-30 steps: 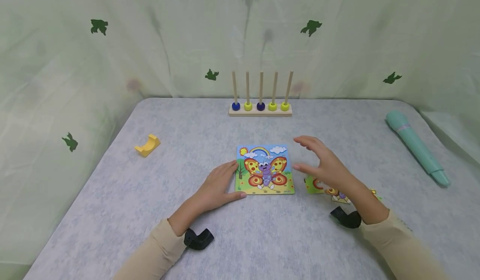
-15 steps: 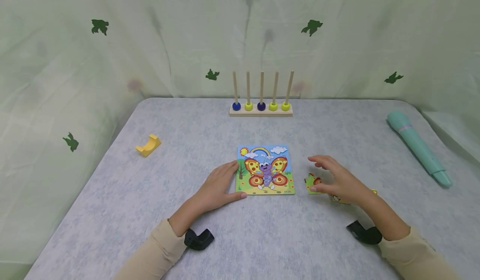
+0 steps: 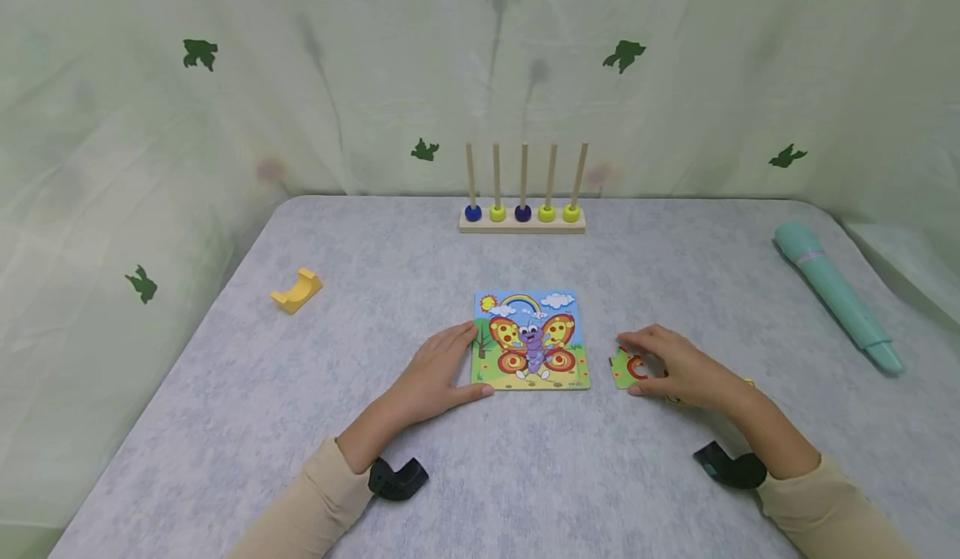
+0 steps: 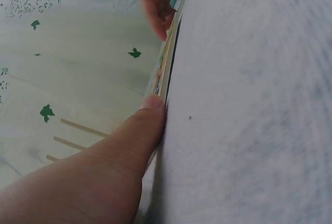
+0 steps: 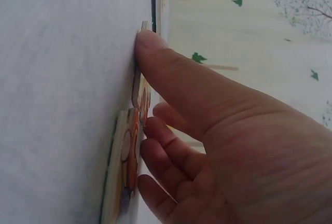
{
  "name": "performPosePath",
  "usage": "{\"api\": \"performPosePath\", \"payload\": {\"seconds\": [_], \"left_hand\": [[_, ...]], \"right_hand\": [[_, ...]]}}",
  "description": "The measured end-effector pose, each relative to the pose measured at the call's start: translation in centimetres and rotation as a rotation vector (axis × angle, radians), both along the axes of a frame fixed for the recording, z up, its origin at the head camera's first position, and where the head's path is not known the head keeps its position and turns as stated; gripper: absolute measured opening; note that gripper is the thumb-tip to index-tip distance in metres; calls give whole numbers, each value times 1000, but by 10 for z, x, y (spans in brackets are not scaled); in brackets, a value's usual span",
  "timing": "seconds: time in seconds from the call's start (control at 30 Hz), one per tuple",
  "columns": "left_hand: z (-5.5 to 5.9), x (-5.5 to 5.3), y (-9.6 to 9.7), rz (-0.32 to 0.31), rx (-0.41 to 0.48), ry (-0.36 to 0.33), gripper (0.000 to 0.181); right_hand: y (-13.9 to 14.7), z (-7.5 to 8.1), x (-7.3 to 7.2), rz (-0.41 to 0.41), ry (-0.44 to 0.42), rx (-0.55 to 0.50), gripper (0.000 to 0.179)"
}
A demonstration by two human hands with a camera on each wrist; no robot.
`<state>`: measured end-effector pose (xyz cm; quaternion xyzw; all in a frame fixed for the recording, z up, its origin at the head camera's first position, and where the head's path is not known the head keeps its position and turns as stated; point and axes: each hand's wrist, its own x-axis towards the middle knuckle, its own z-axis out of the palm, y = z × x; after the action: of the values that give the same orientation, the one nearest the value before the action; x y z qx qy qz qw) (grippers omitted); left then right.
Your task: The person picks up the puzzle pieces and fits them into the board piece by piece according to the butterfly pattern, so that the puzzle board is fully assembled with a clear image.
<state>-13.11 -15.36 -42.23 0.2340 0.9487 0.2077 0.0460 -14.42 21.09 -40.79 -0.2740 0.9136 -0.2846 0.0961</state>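
A square butterfly picture puzzle (image 3: 531, 341) lies flat mid-table. My left hand (image 3: 431, 376) rests at its lower left corner, fingers along the left side and thumb at the near edge. To the right of it, my right hand (image 3: 686, 369) pinches a green and red puzzle piece (image 3: 622, 370) between index finger and thumb, close to the table. Another butterfly piece (image 5: 123, 164) lies just behind it in the right wrist view, mostly hidden under the hand in the head view. In the left wrist view the left thumb (image 4: 150, 115) touches the puzzle's edge.
At the back stands a wooden counting rack (image 3: 521, 227) with several upright pegs and blue and yellow beads. A yellow curved block (image 3: 297, 291) is at the left, a teal microphone-shaped object (image 3: 836, 296) at the right. A printed curtain (image 3: 360, 76) hangs behind the table.
My right hand has drawn back from the puzzle's right side to the loose pieces, lowered, and closed finger and thumb on one. The left hand has stayed in place.
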Motion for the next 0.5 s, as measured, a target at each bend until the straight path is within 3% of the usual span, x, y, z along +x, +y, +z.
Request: {"api": "performPosePath", "payload": {"seconds": [0.2, 0.5], "left_hand": [[0, 0, 1, 0, -1, 2, 89], [0, 0, 0, -2, 2, 4, 90]], "right_hand": [[-1, 5, 2, 19, 26, 40, 62], [-4, 3, 4, -30, 37, 19, 50]]}}
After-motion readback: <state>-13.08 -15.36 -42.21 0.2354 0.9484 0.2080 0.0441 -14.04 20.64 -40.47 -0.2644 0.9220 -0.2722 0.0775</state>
